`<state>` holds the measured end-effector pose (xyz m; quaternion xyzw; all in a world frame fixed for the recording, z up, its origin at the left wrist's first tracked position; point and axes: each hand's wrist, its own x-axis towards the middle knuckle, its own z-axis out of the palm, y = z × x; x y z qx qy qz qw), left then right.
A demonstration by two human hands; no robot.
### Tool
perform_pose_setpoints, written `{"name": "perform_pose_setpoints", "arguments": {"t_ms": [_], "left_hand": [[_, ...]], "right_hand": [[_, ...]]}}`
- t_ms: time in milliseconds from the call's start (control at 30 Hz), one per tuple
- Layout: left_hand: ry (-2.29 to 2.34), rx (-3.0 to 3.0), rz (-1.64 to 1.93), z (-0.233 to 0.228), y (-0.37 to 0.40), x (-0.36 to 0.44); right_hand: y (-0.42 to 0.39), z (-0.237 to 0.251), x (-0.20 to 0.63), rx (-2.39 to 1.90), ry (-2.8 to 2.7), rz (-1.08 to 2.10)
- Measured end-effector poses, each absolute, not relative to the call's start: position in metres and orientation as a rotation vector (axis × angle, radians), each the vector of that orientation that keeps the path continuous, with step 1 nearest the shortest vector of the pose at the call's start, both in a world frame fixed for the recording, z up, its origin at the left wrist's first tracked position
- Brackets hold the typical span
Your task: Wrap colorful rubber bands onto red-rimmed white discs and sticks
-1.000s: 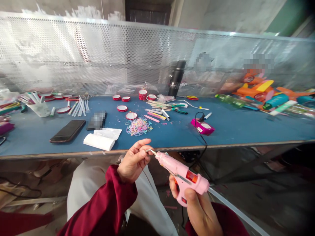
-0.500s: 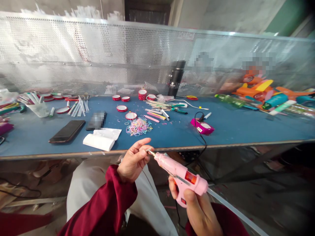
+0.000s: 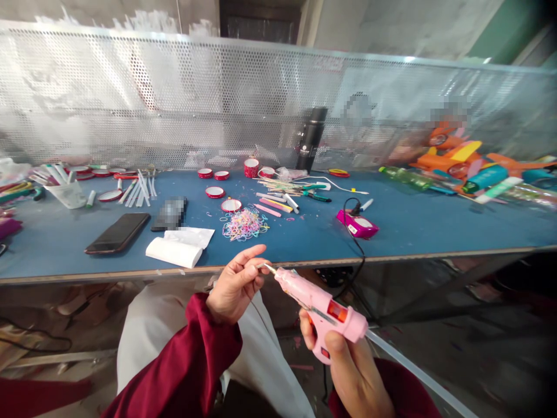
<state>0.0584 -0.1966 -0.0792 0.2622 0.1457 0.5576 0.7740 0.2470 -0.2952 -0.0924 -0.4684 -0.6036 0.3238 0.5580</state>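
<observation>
The right hand (image 3: 352, 371) wraps its grip around the handle of the pink glue gun (image 3: 319, 305), held below the tabletop (image 3: 413, 229) edge with the nozzle angled at the left hand (image 3: 235, 284), whose fingertips pinch something too small to identify, right at the tip.

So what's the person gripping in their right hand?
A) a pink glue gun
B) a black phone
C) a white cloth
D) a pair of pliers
A: the right hand grips the handle of a pink glue gun, whose nozzle points at the left hand; the black phone lies on the blue table.
</observation>
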Motion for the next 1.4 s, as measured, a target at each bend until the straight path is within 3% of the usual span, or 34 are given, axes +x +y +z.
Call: {"name": "perform_pose_setpoints", "arguments": {"t_ms": [533, 1133, 1400], "left_hand": [[0.335, 0.563, 1.199, -0.079, -0.195, 0.059], [0.386, 0.5, 1.218, -0.076, -0.194, 0.064], [0.492, 0.555, 1.115, -0.072, -0.195, 0.072]], "right_hand": [[-0.296, -0.093, 0.246, -1.131, -1.446, 0.748], [-0.29, -0.08, 0.244, -0.994, -1.355, 1.0], [-0.254, -0.036, 0.281, -0.972, -1.27, 0.694]]}}
